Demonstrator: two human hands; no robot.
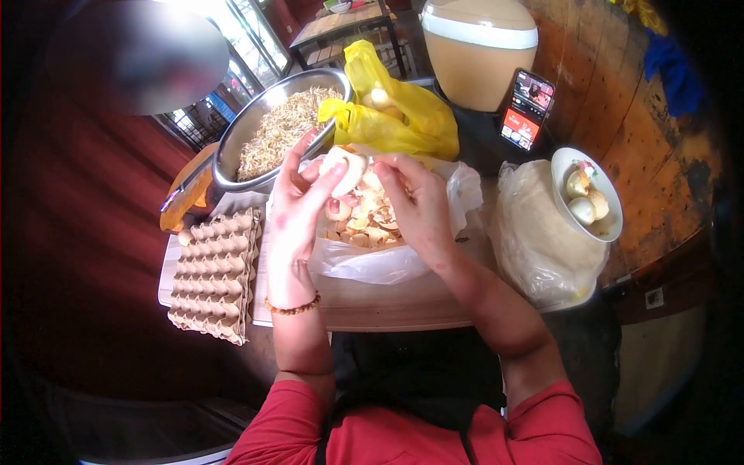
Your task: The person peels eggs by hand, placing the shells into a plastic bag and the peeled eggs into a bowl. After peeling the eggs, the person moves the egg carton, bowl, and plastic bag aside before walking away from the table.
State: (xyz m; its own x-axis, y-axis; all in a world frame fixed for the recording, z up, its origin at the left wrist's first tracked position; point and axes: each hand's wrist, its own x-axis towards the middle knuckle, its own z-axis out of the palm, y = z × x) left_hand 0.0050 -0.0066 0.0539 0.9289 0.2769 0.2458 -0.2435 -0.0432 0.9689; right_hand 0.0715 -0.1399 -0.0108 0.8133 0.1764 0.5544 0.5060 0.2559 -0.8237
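Observation:
My left hand (pixel 298 198) holds a pale, partly peeled egg (pixel 346 172), with its thumb across the near side. Beside the egg, my right hand (pixel 415 198) has thumb and forefinger drawn together at its right edge; whatever lies between the fingertips is too small to make out. Below both hands, broken eggshells (pixel 373 230) fill an open white plastic bag (pixel 364 262). Right behind the hands, a yellow plastic bag (pixel 418 116) stands open with whole eggs (pixel 378 98) inside.
An egg tray (pixel 213 275) lies at the table's left edge. Behind it stands a metal bowl (pixel 283 128) of small dried fish-like pieces. On the right, a white bowl (pixel 562 174) with peeled eggs rests on a bulging plastic bag (pixel 542 232). A phone (pixel 527 108) leans near a tan container (pixel 477 66).

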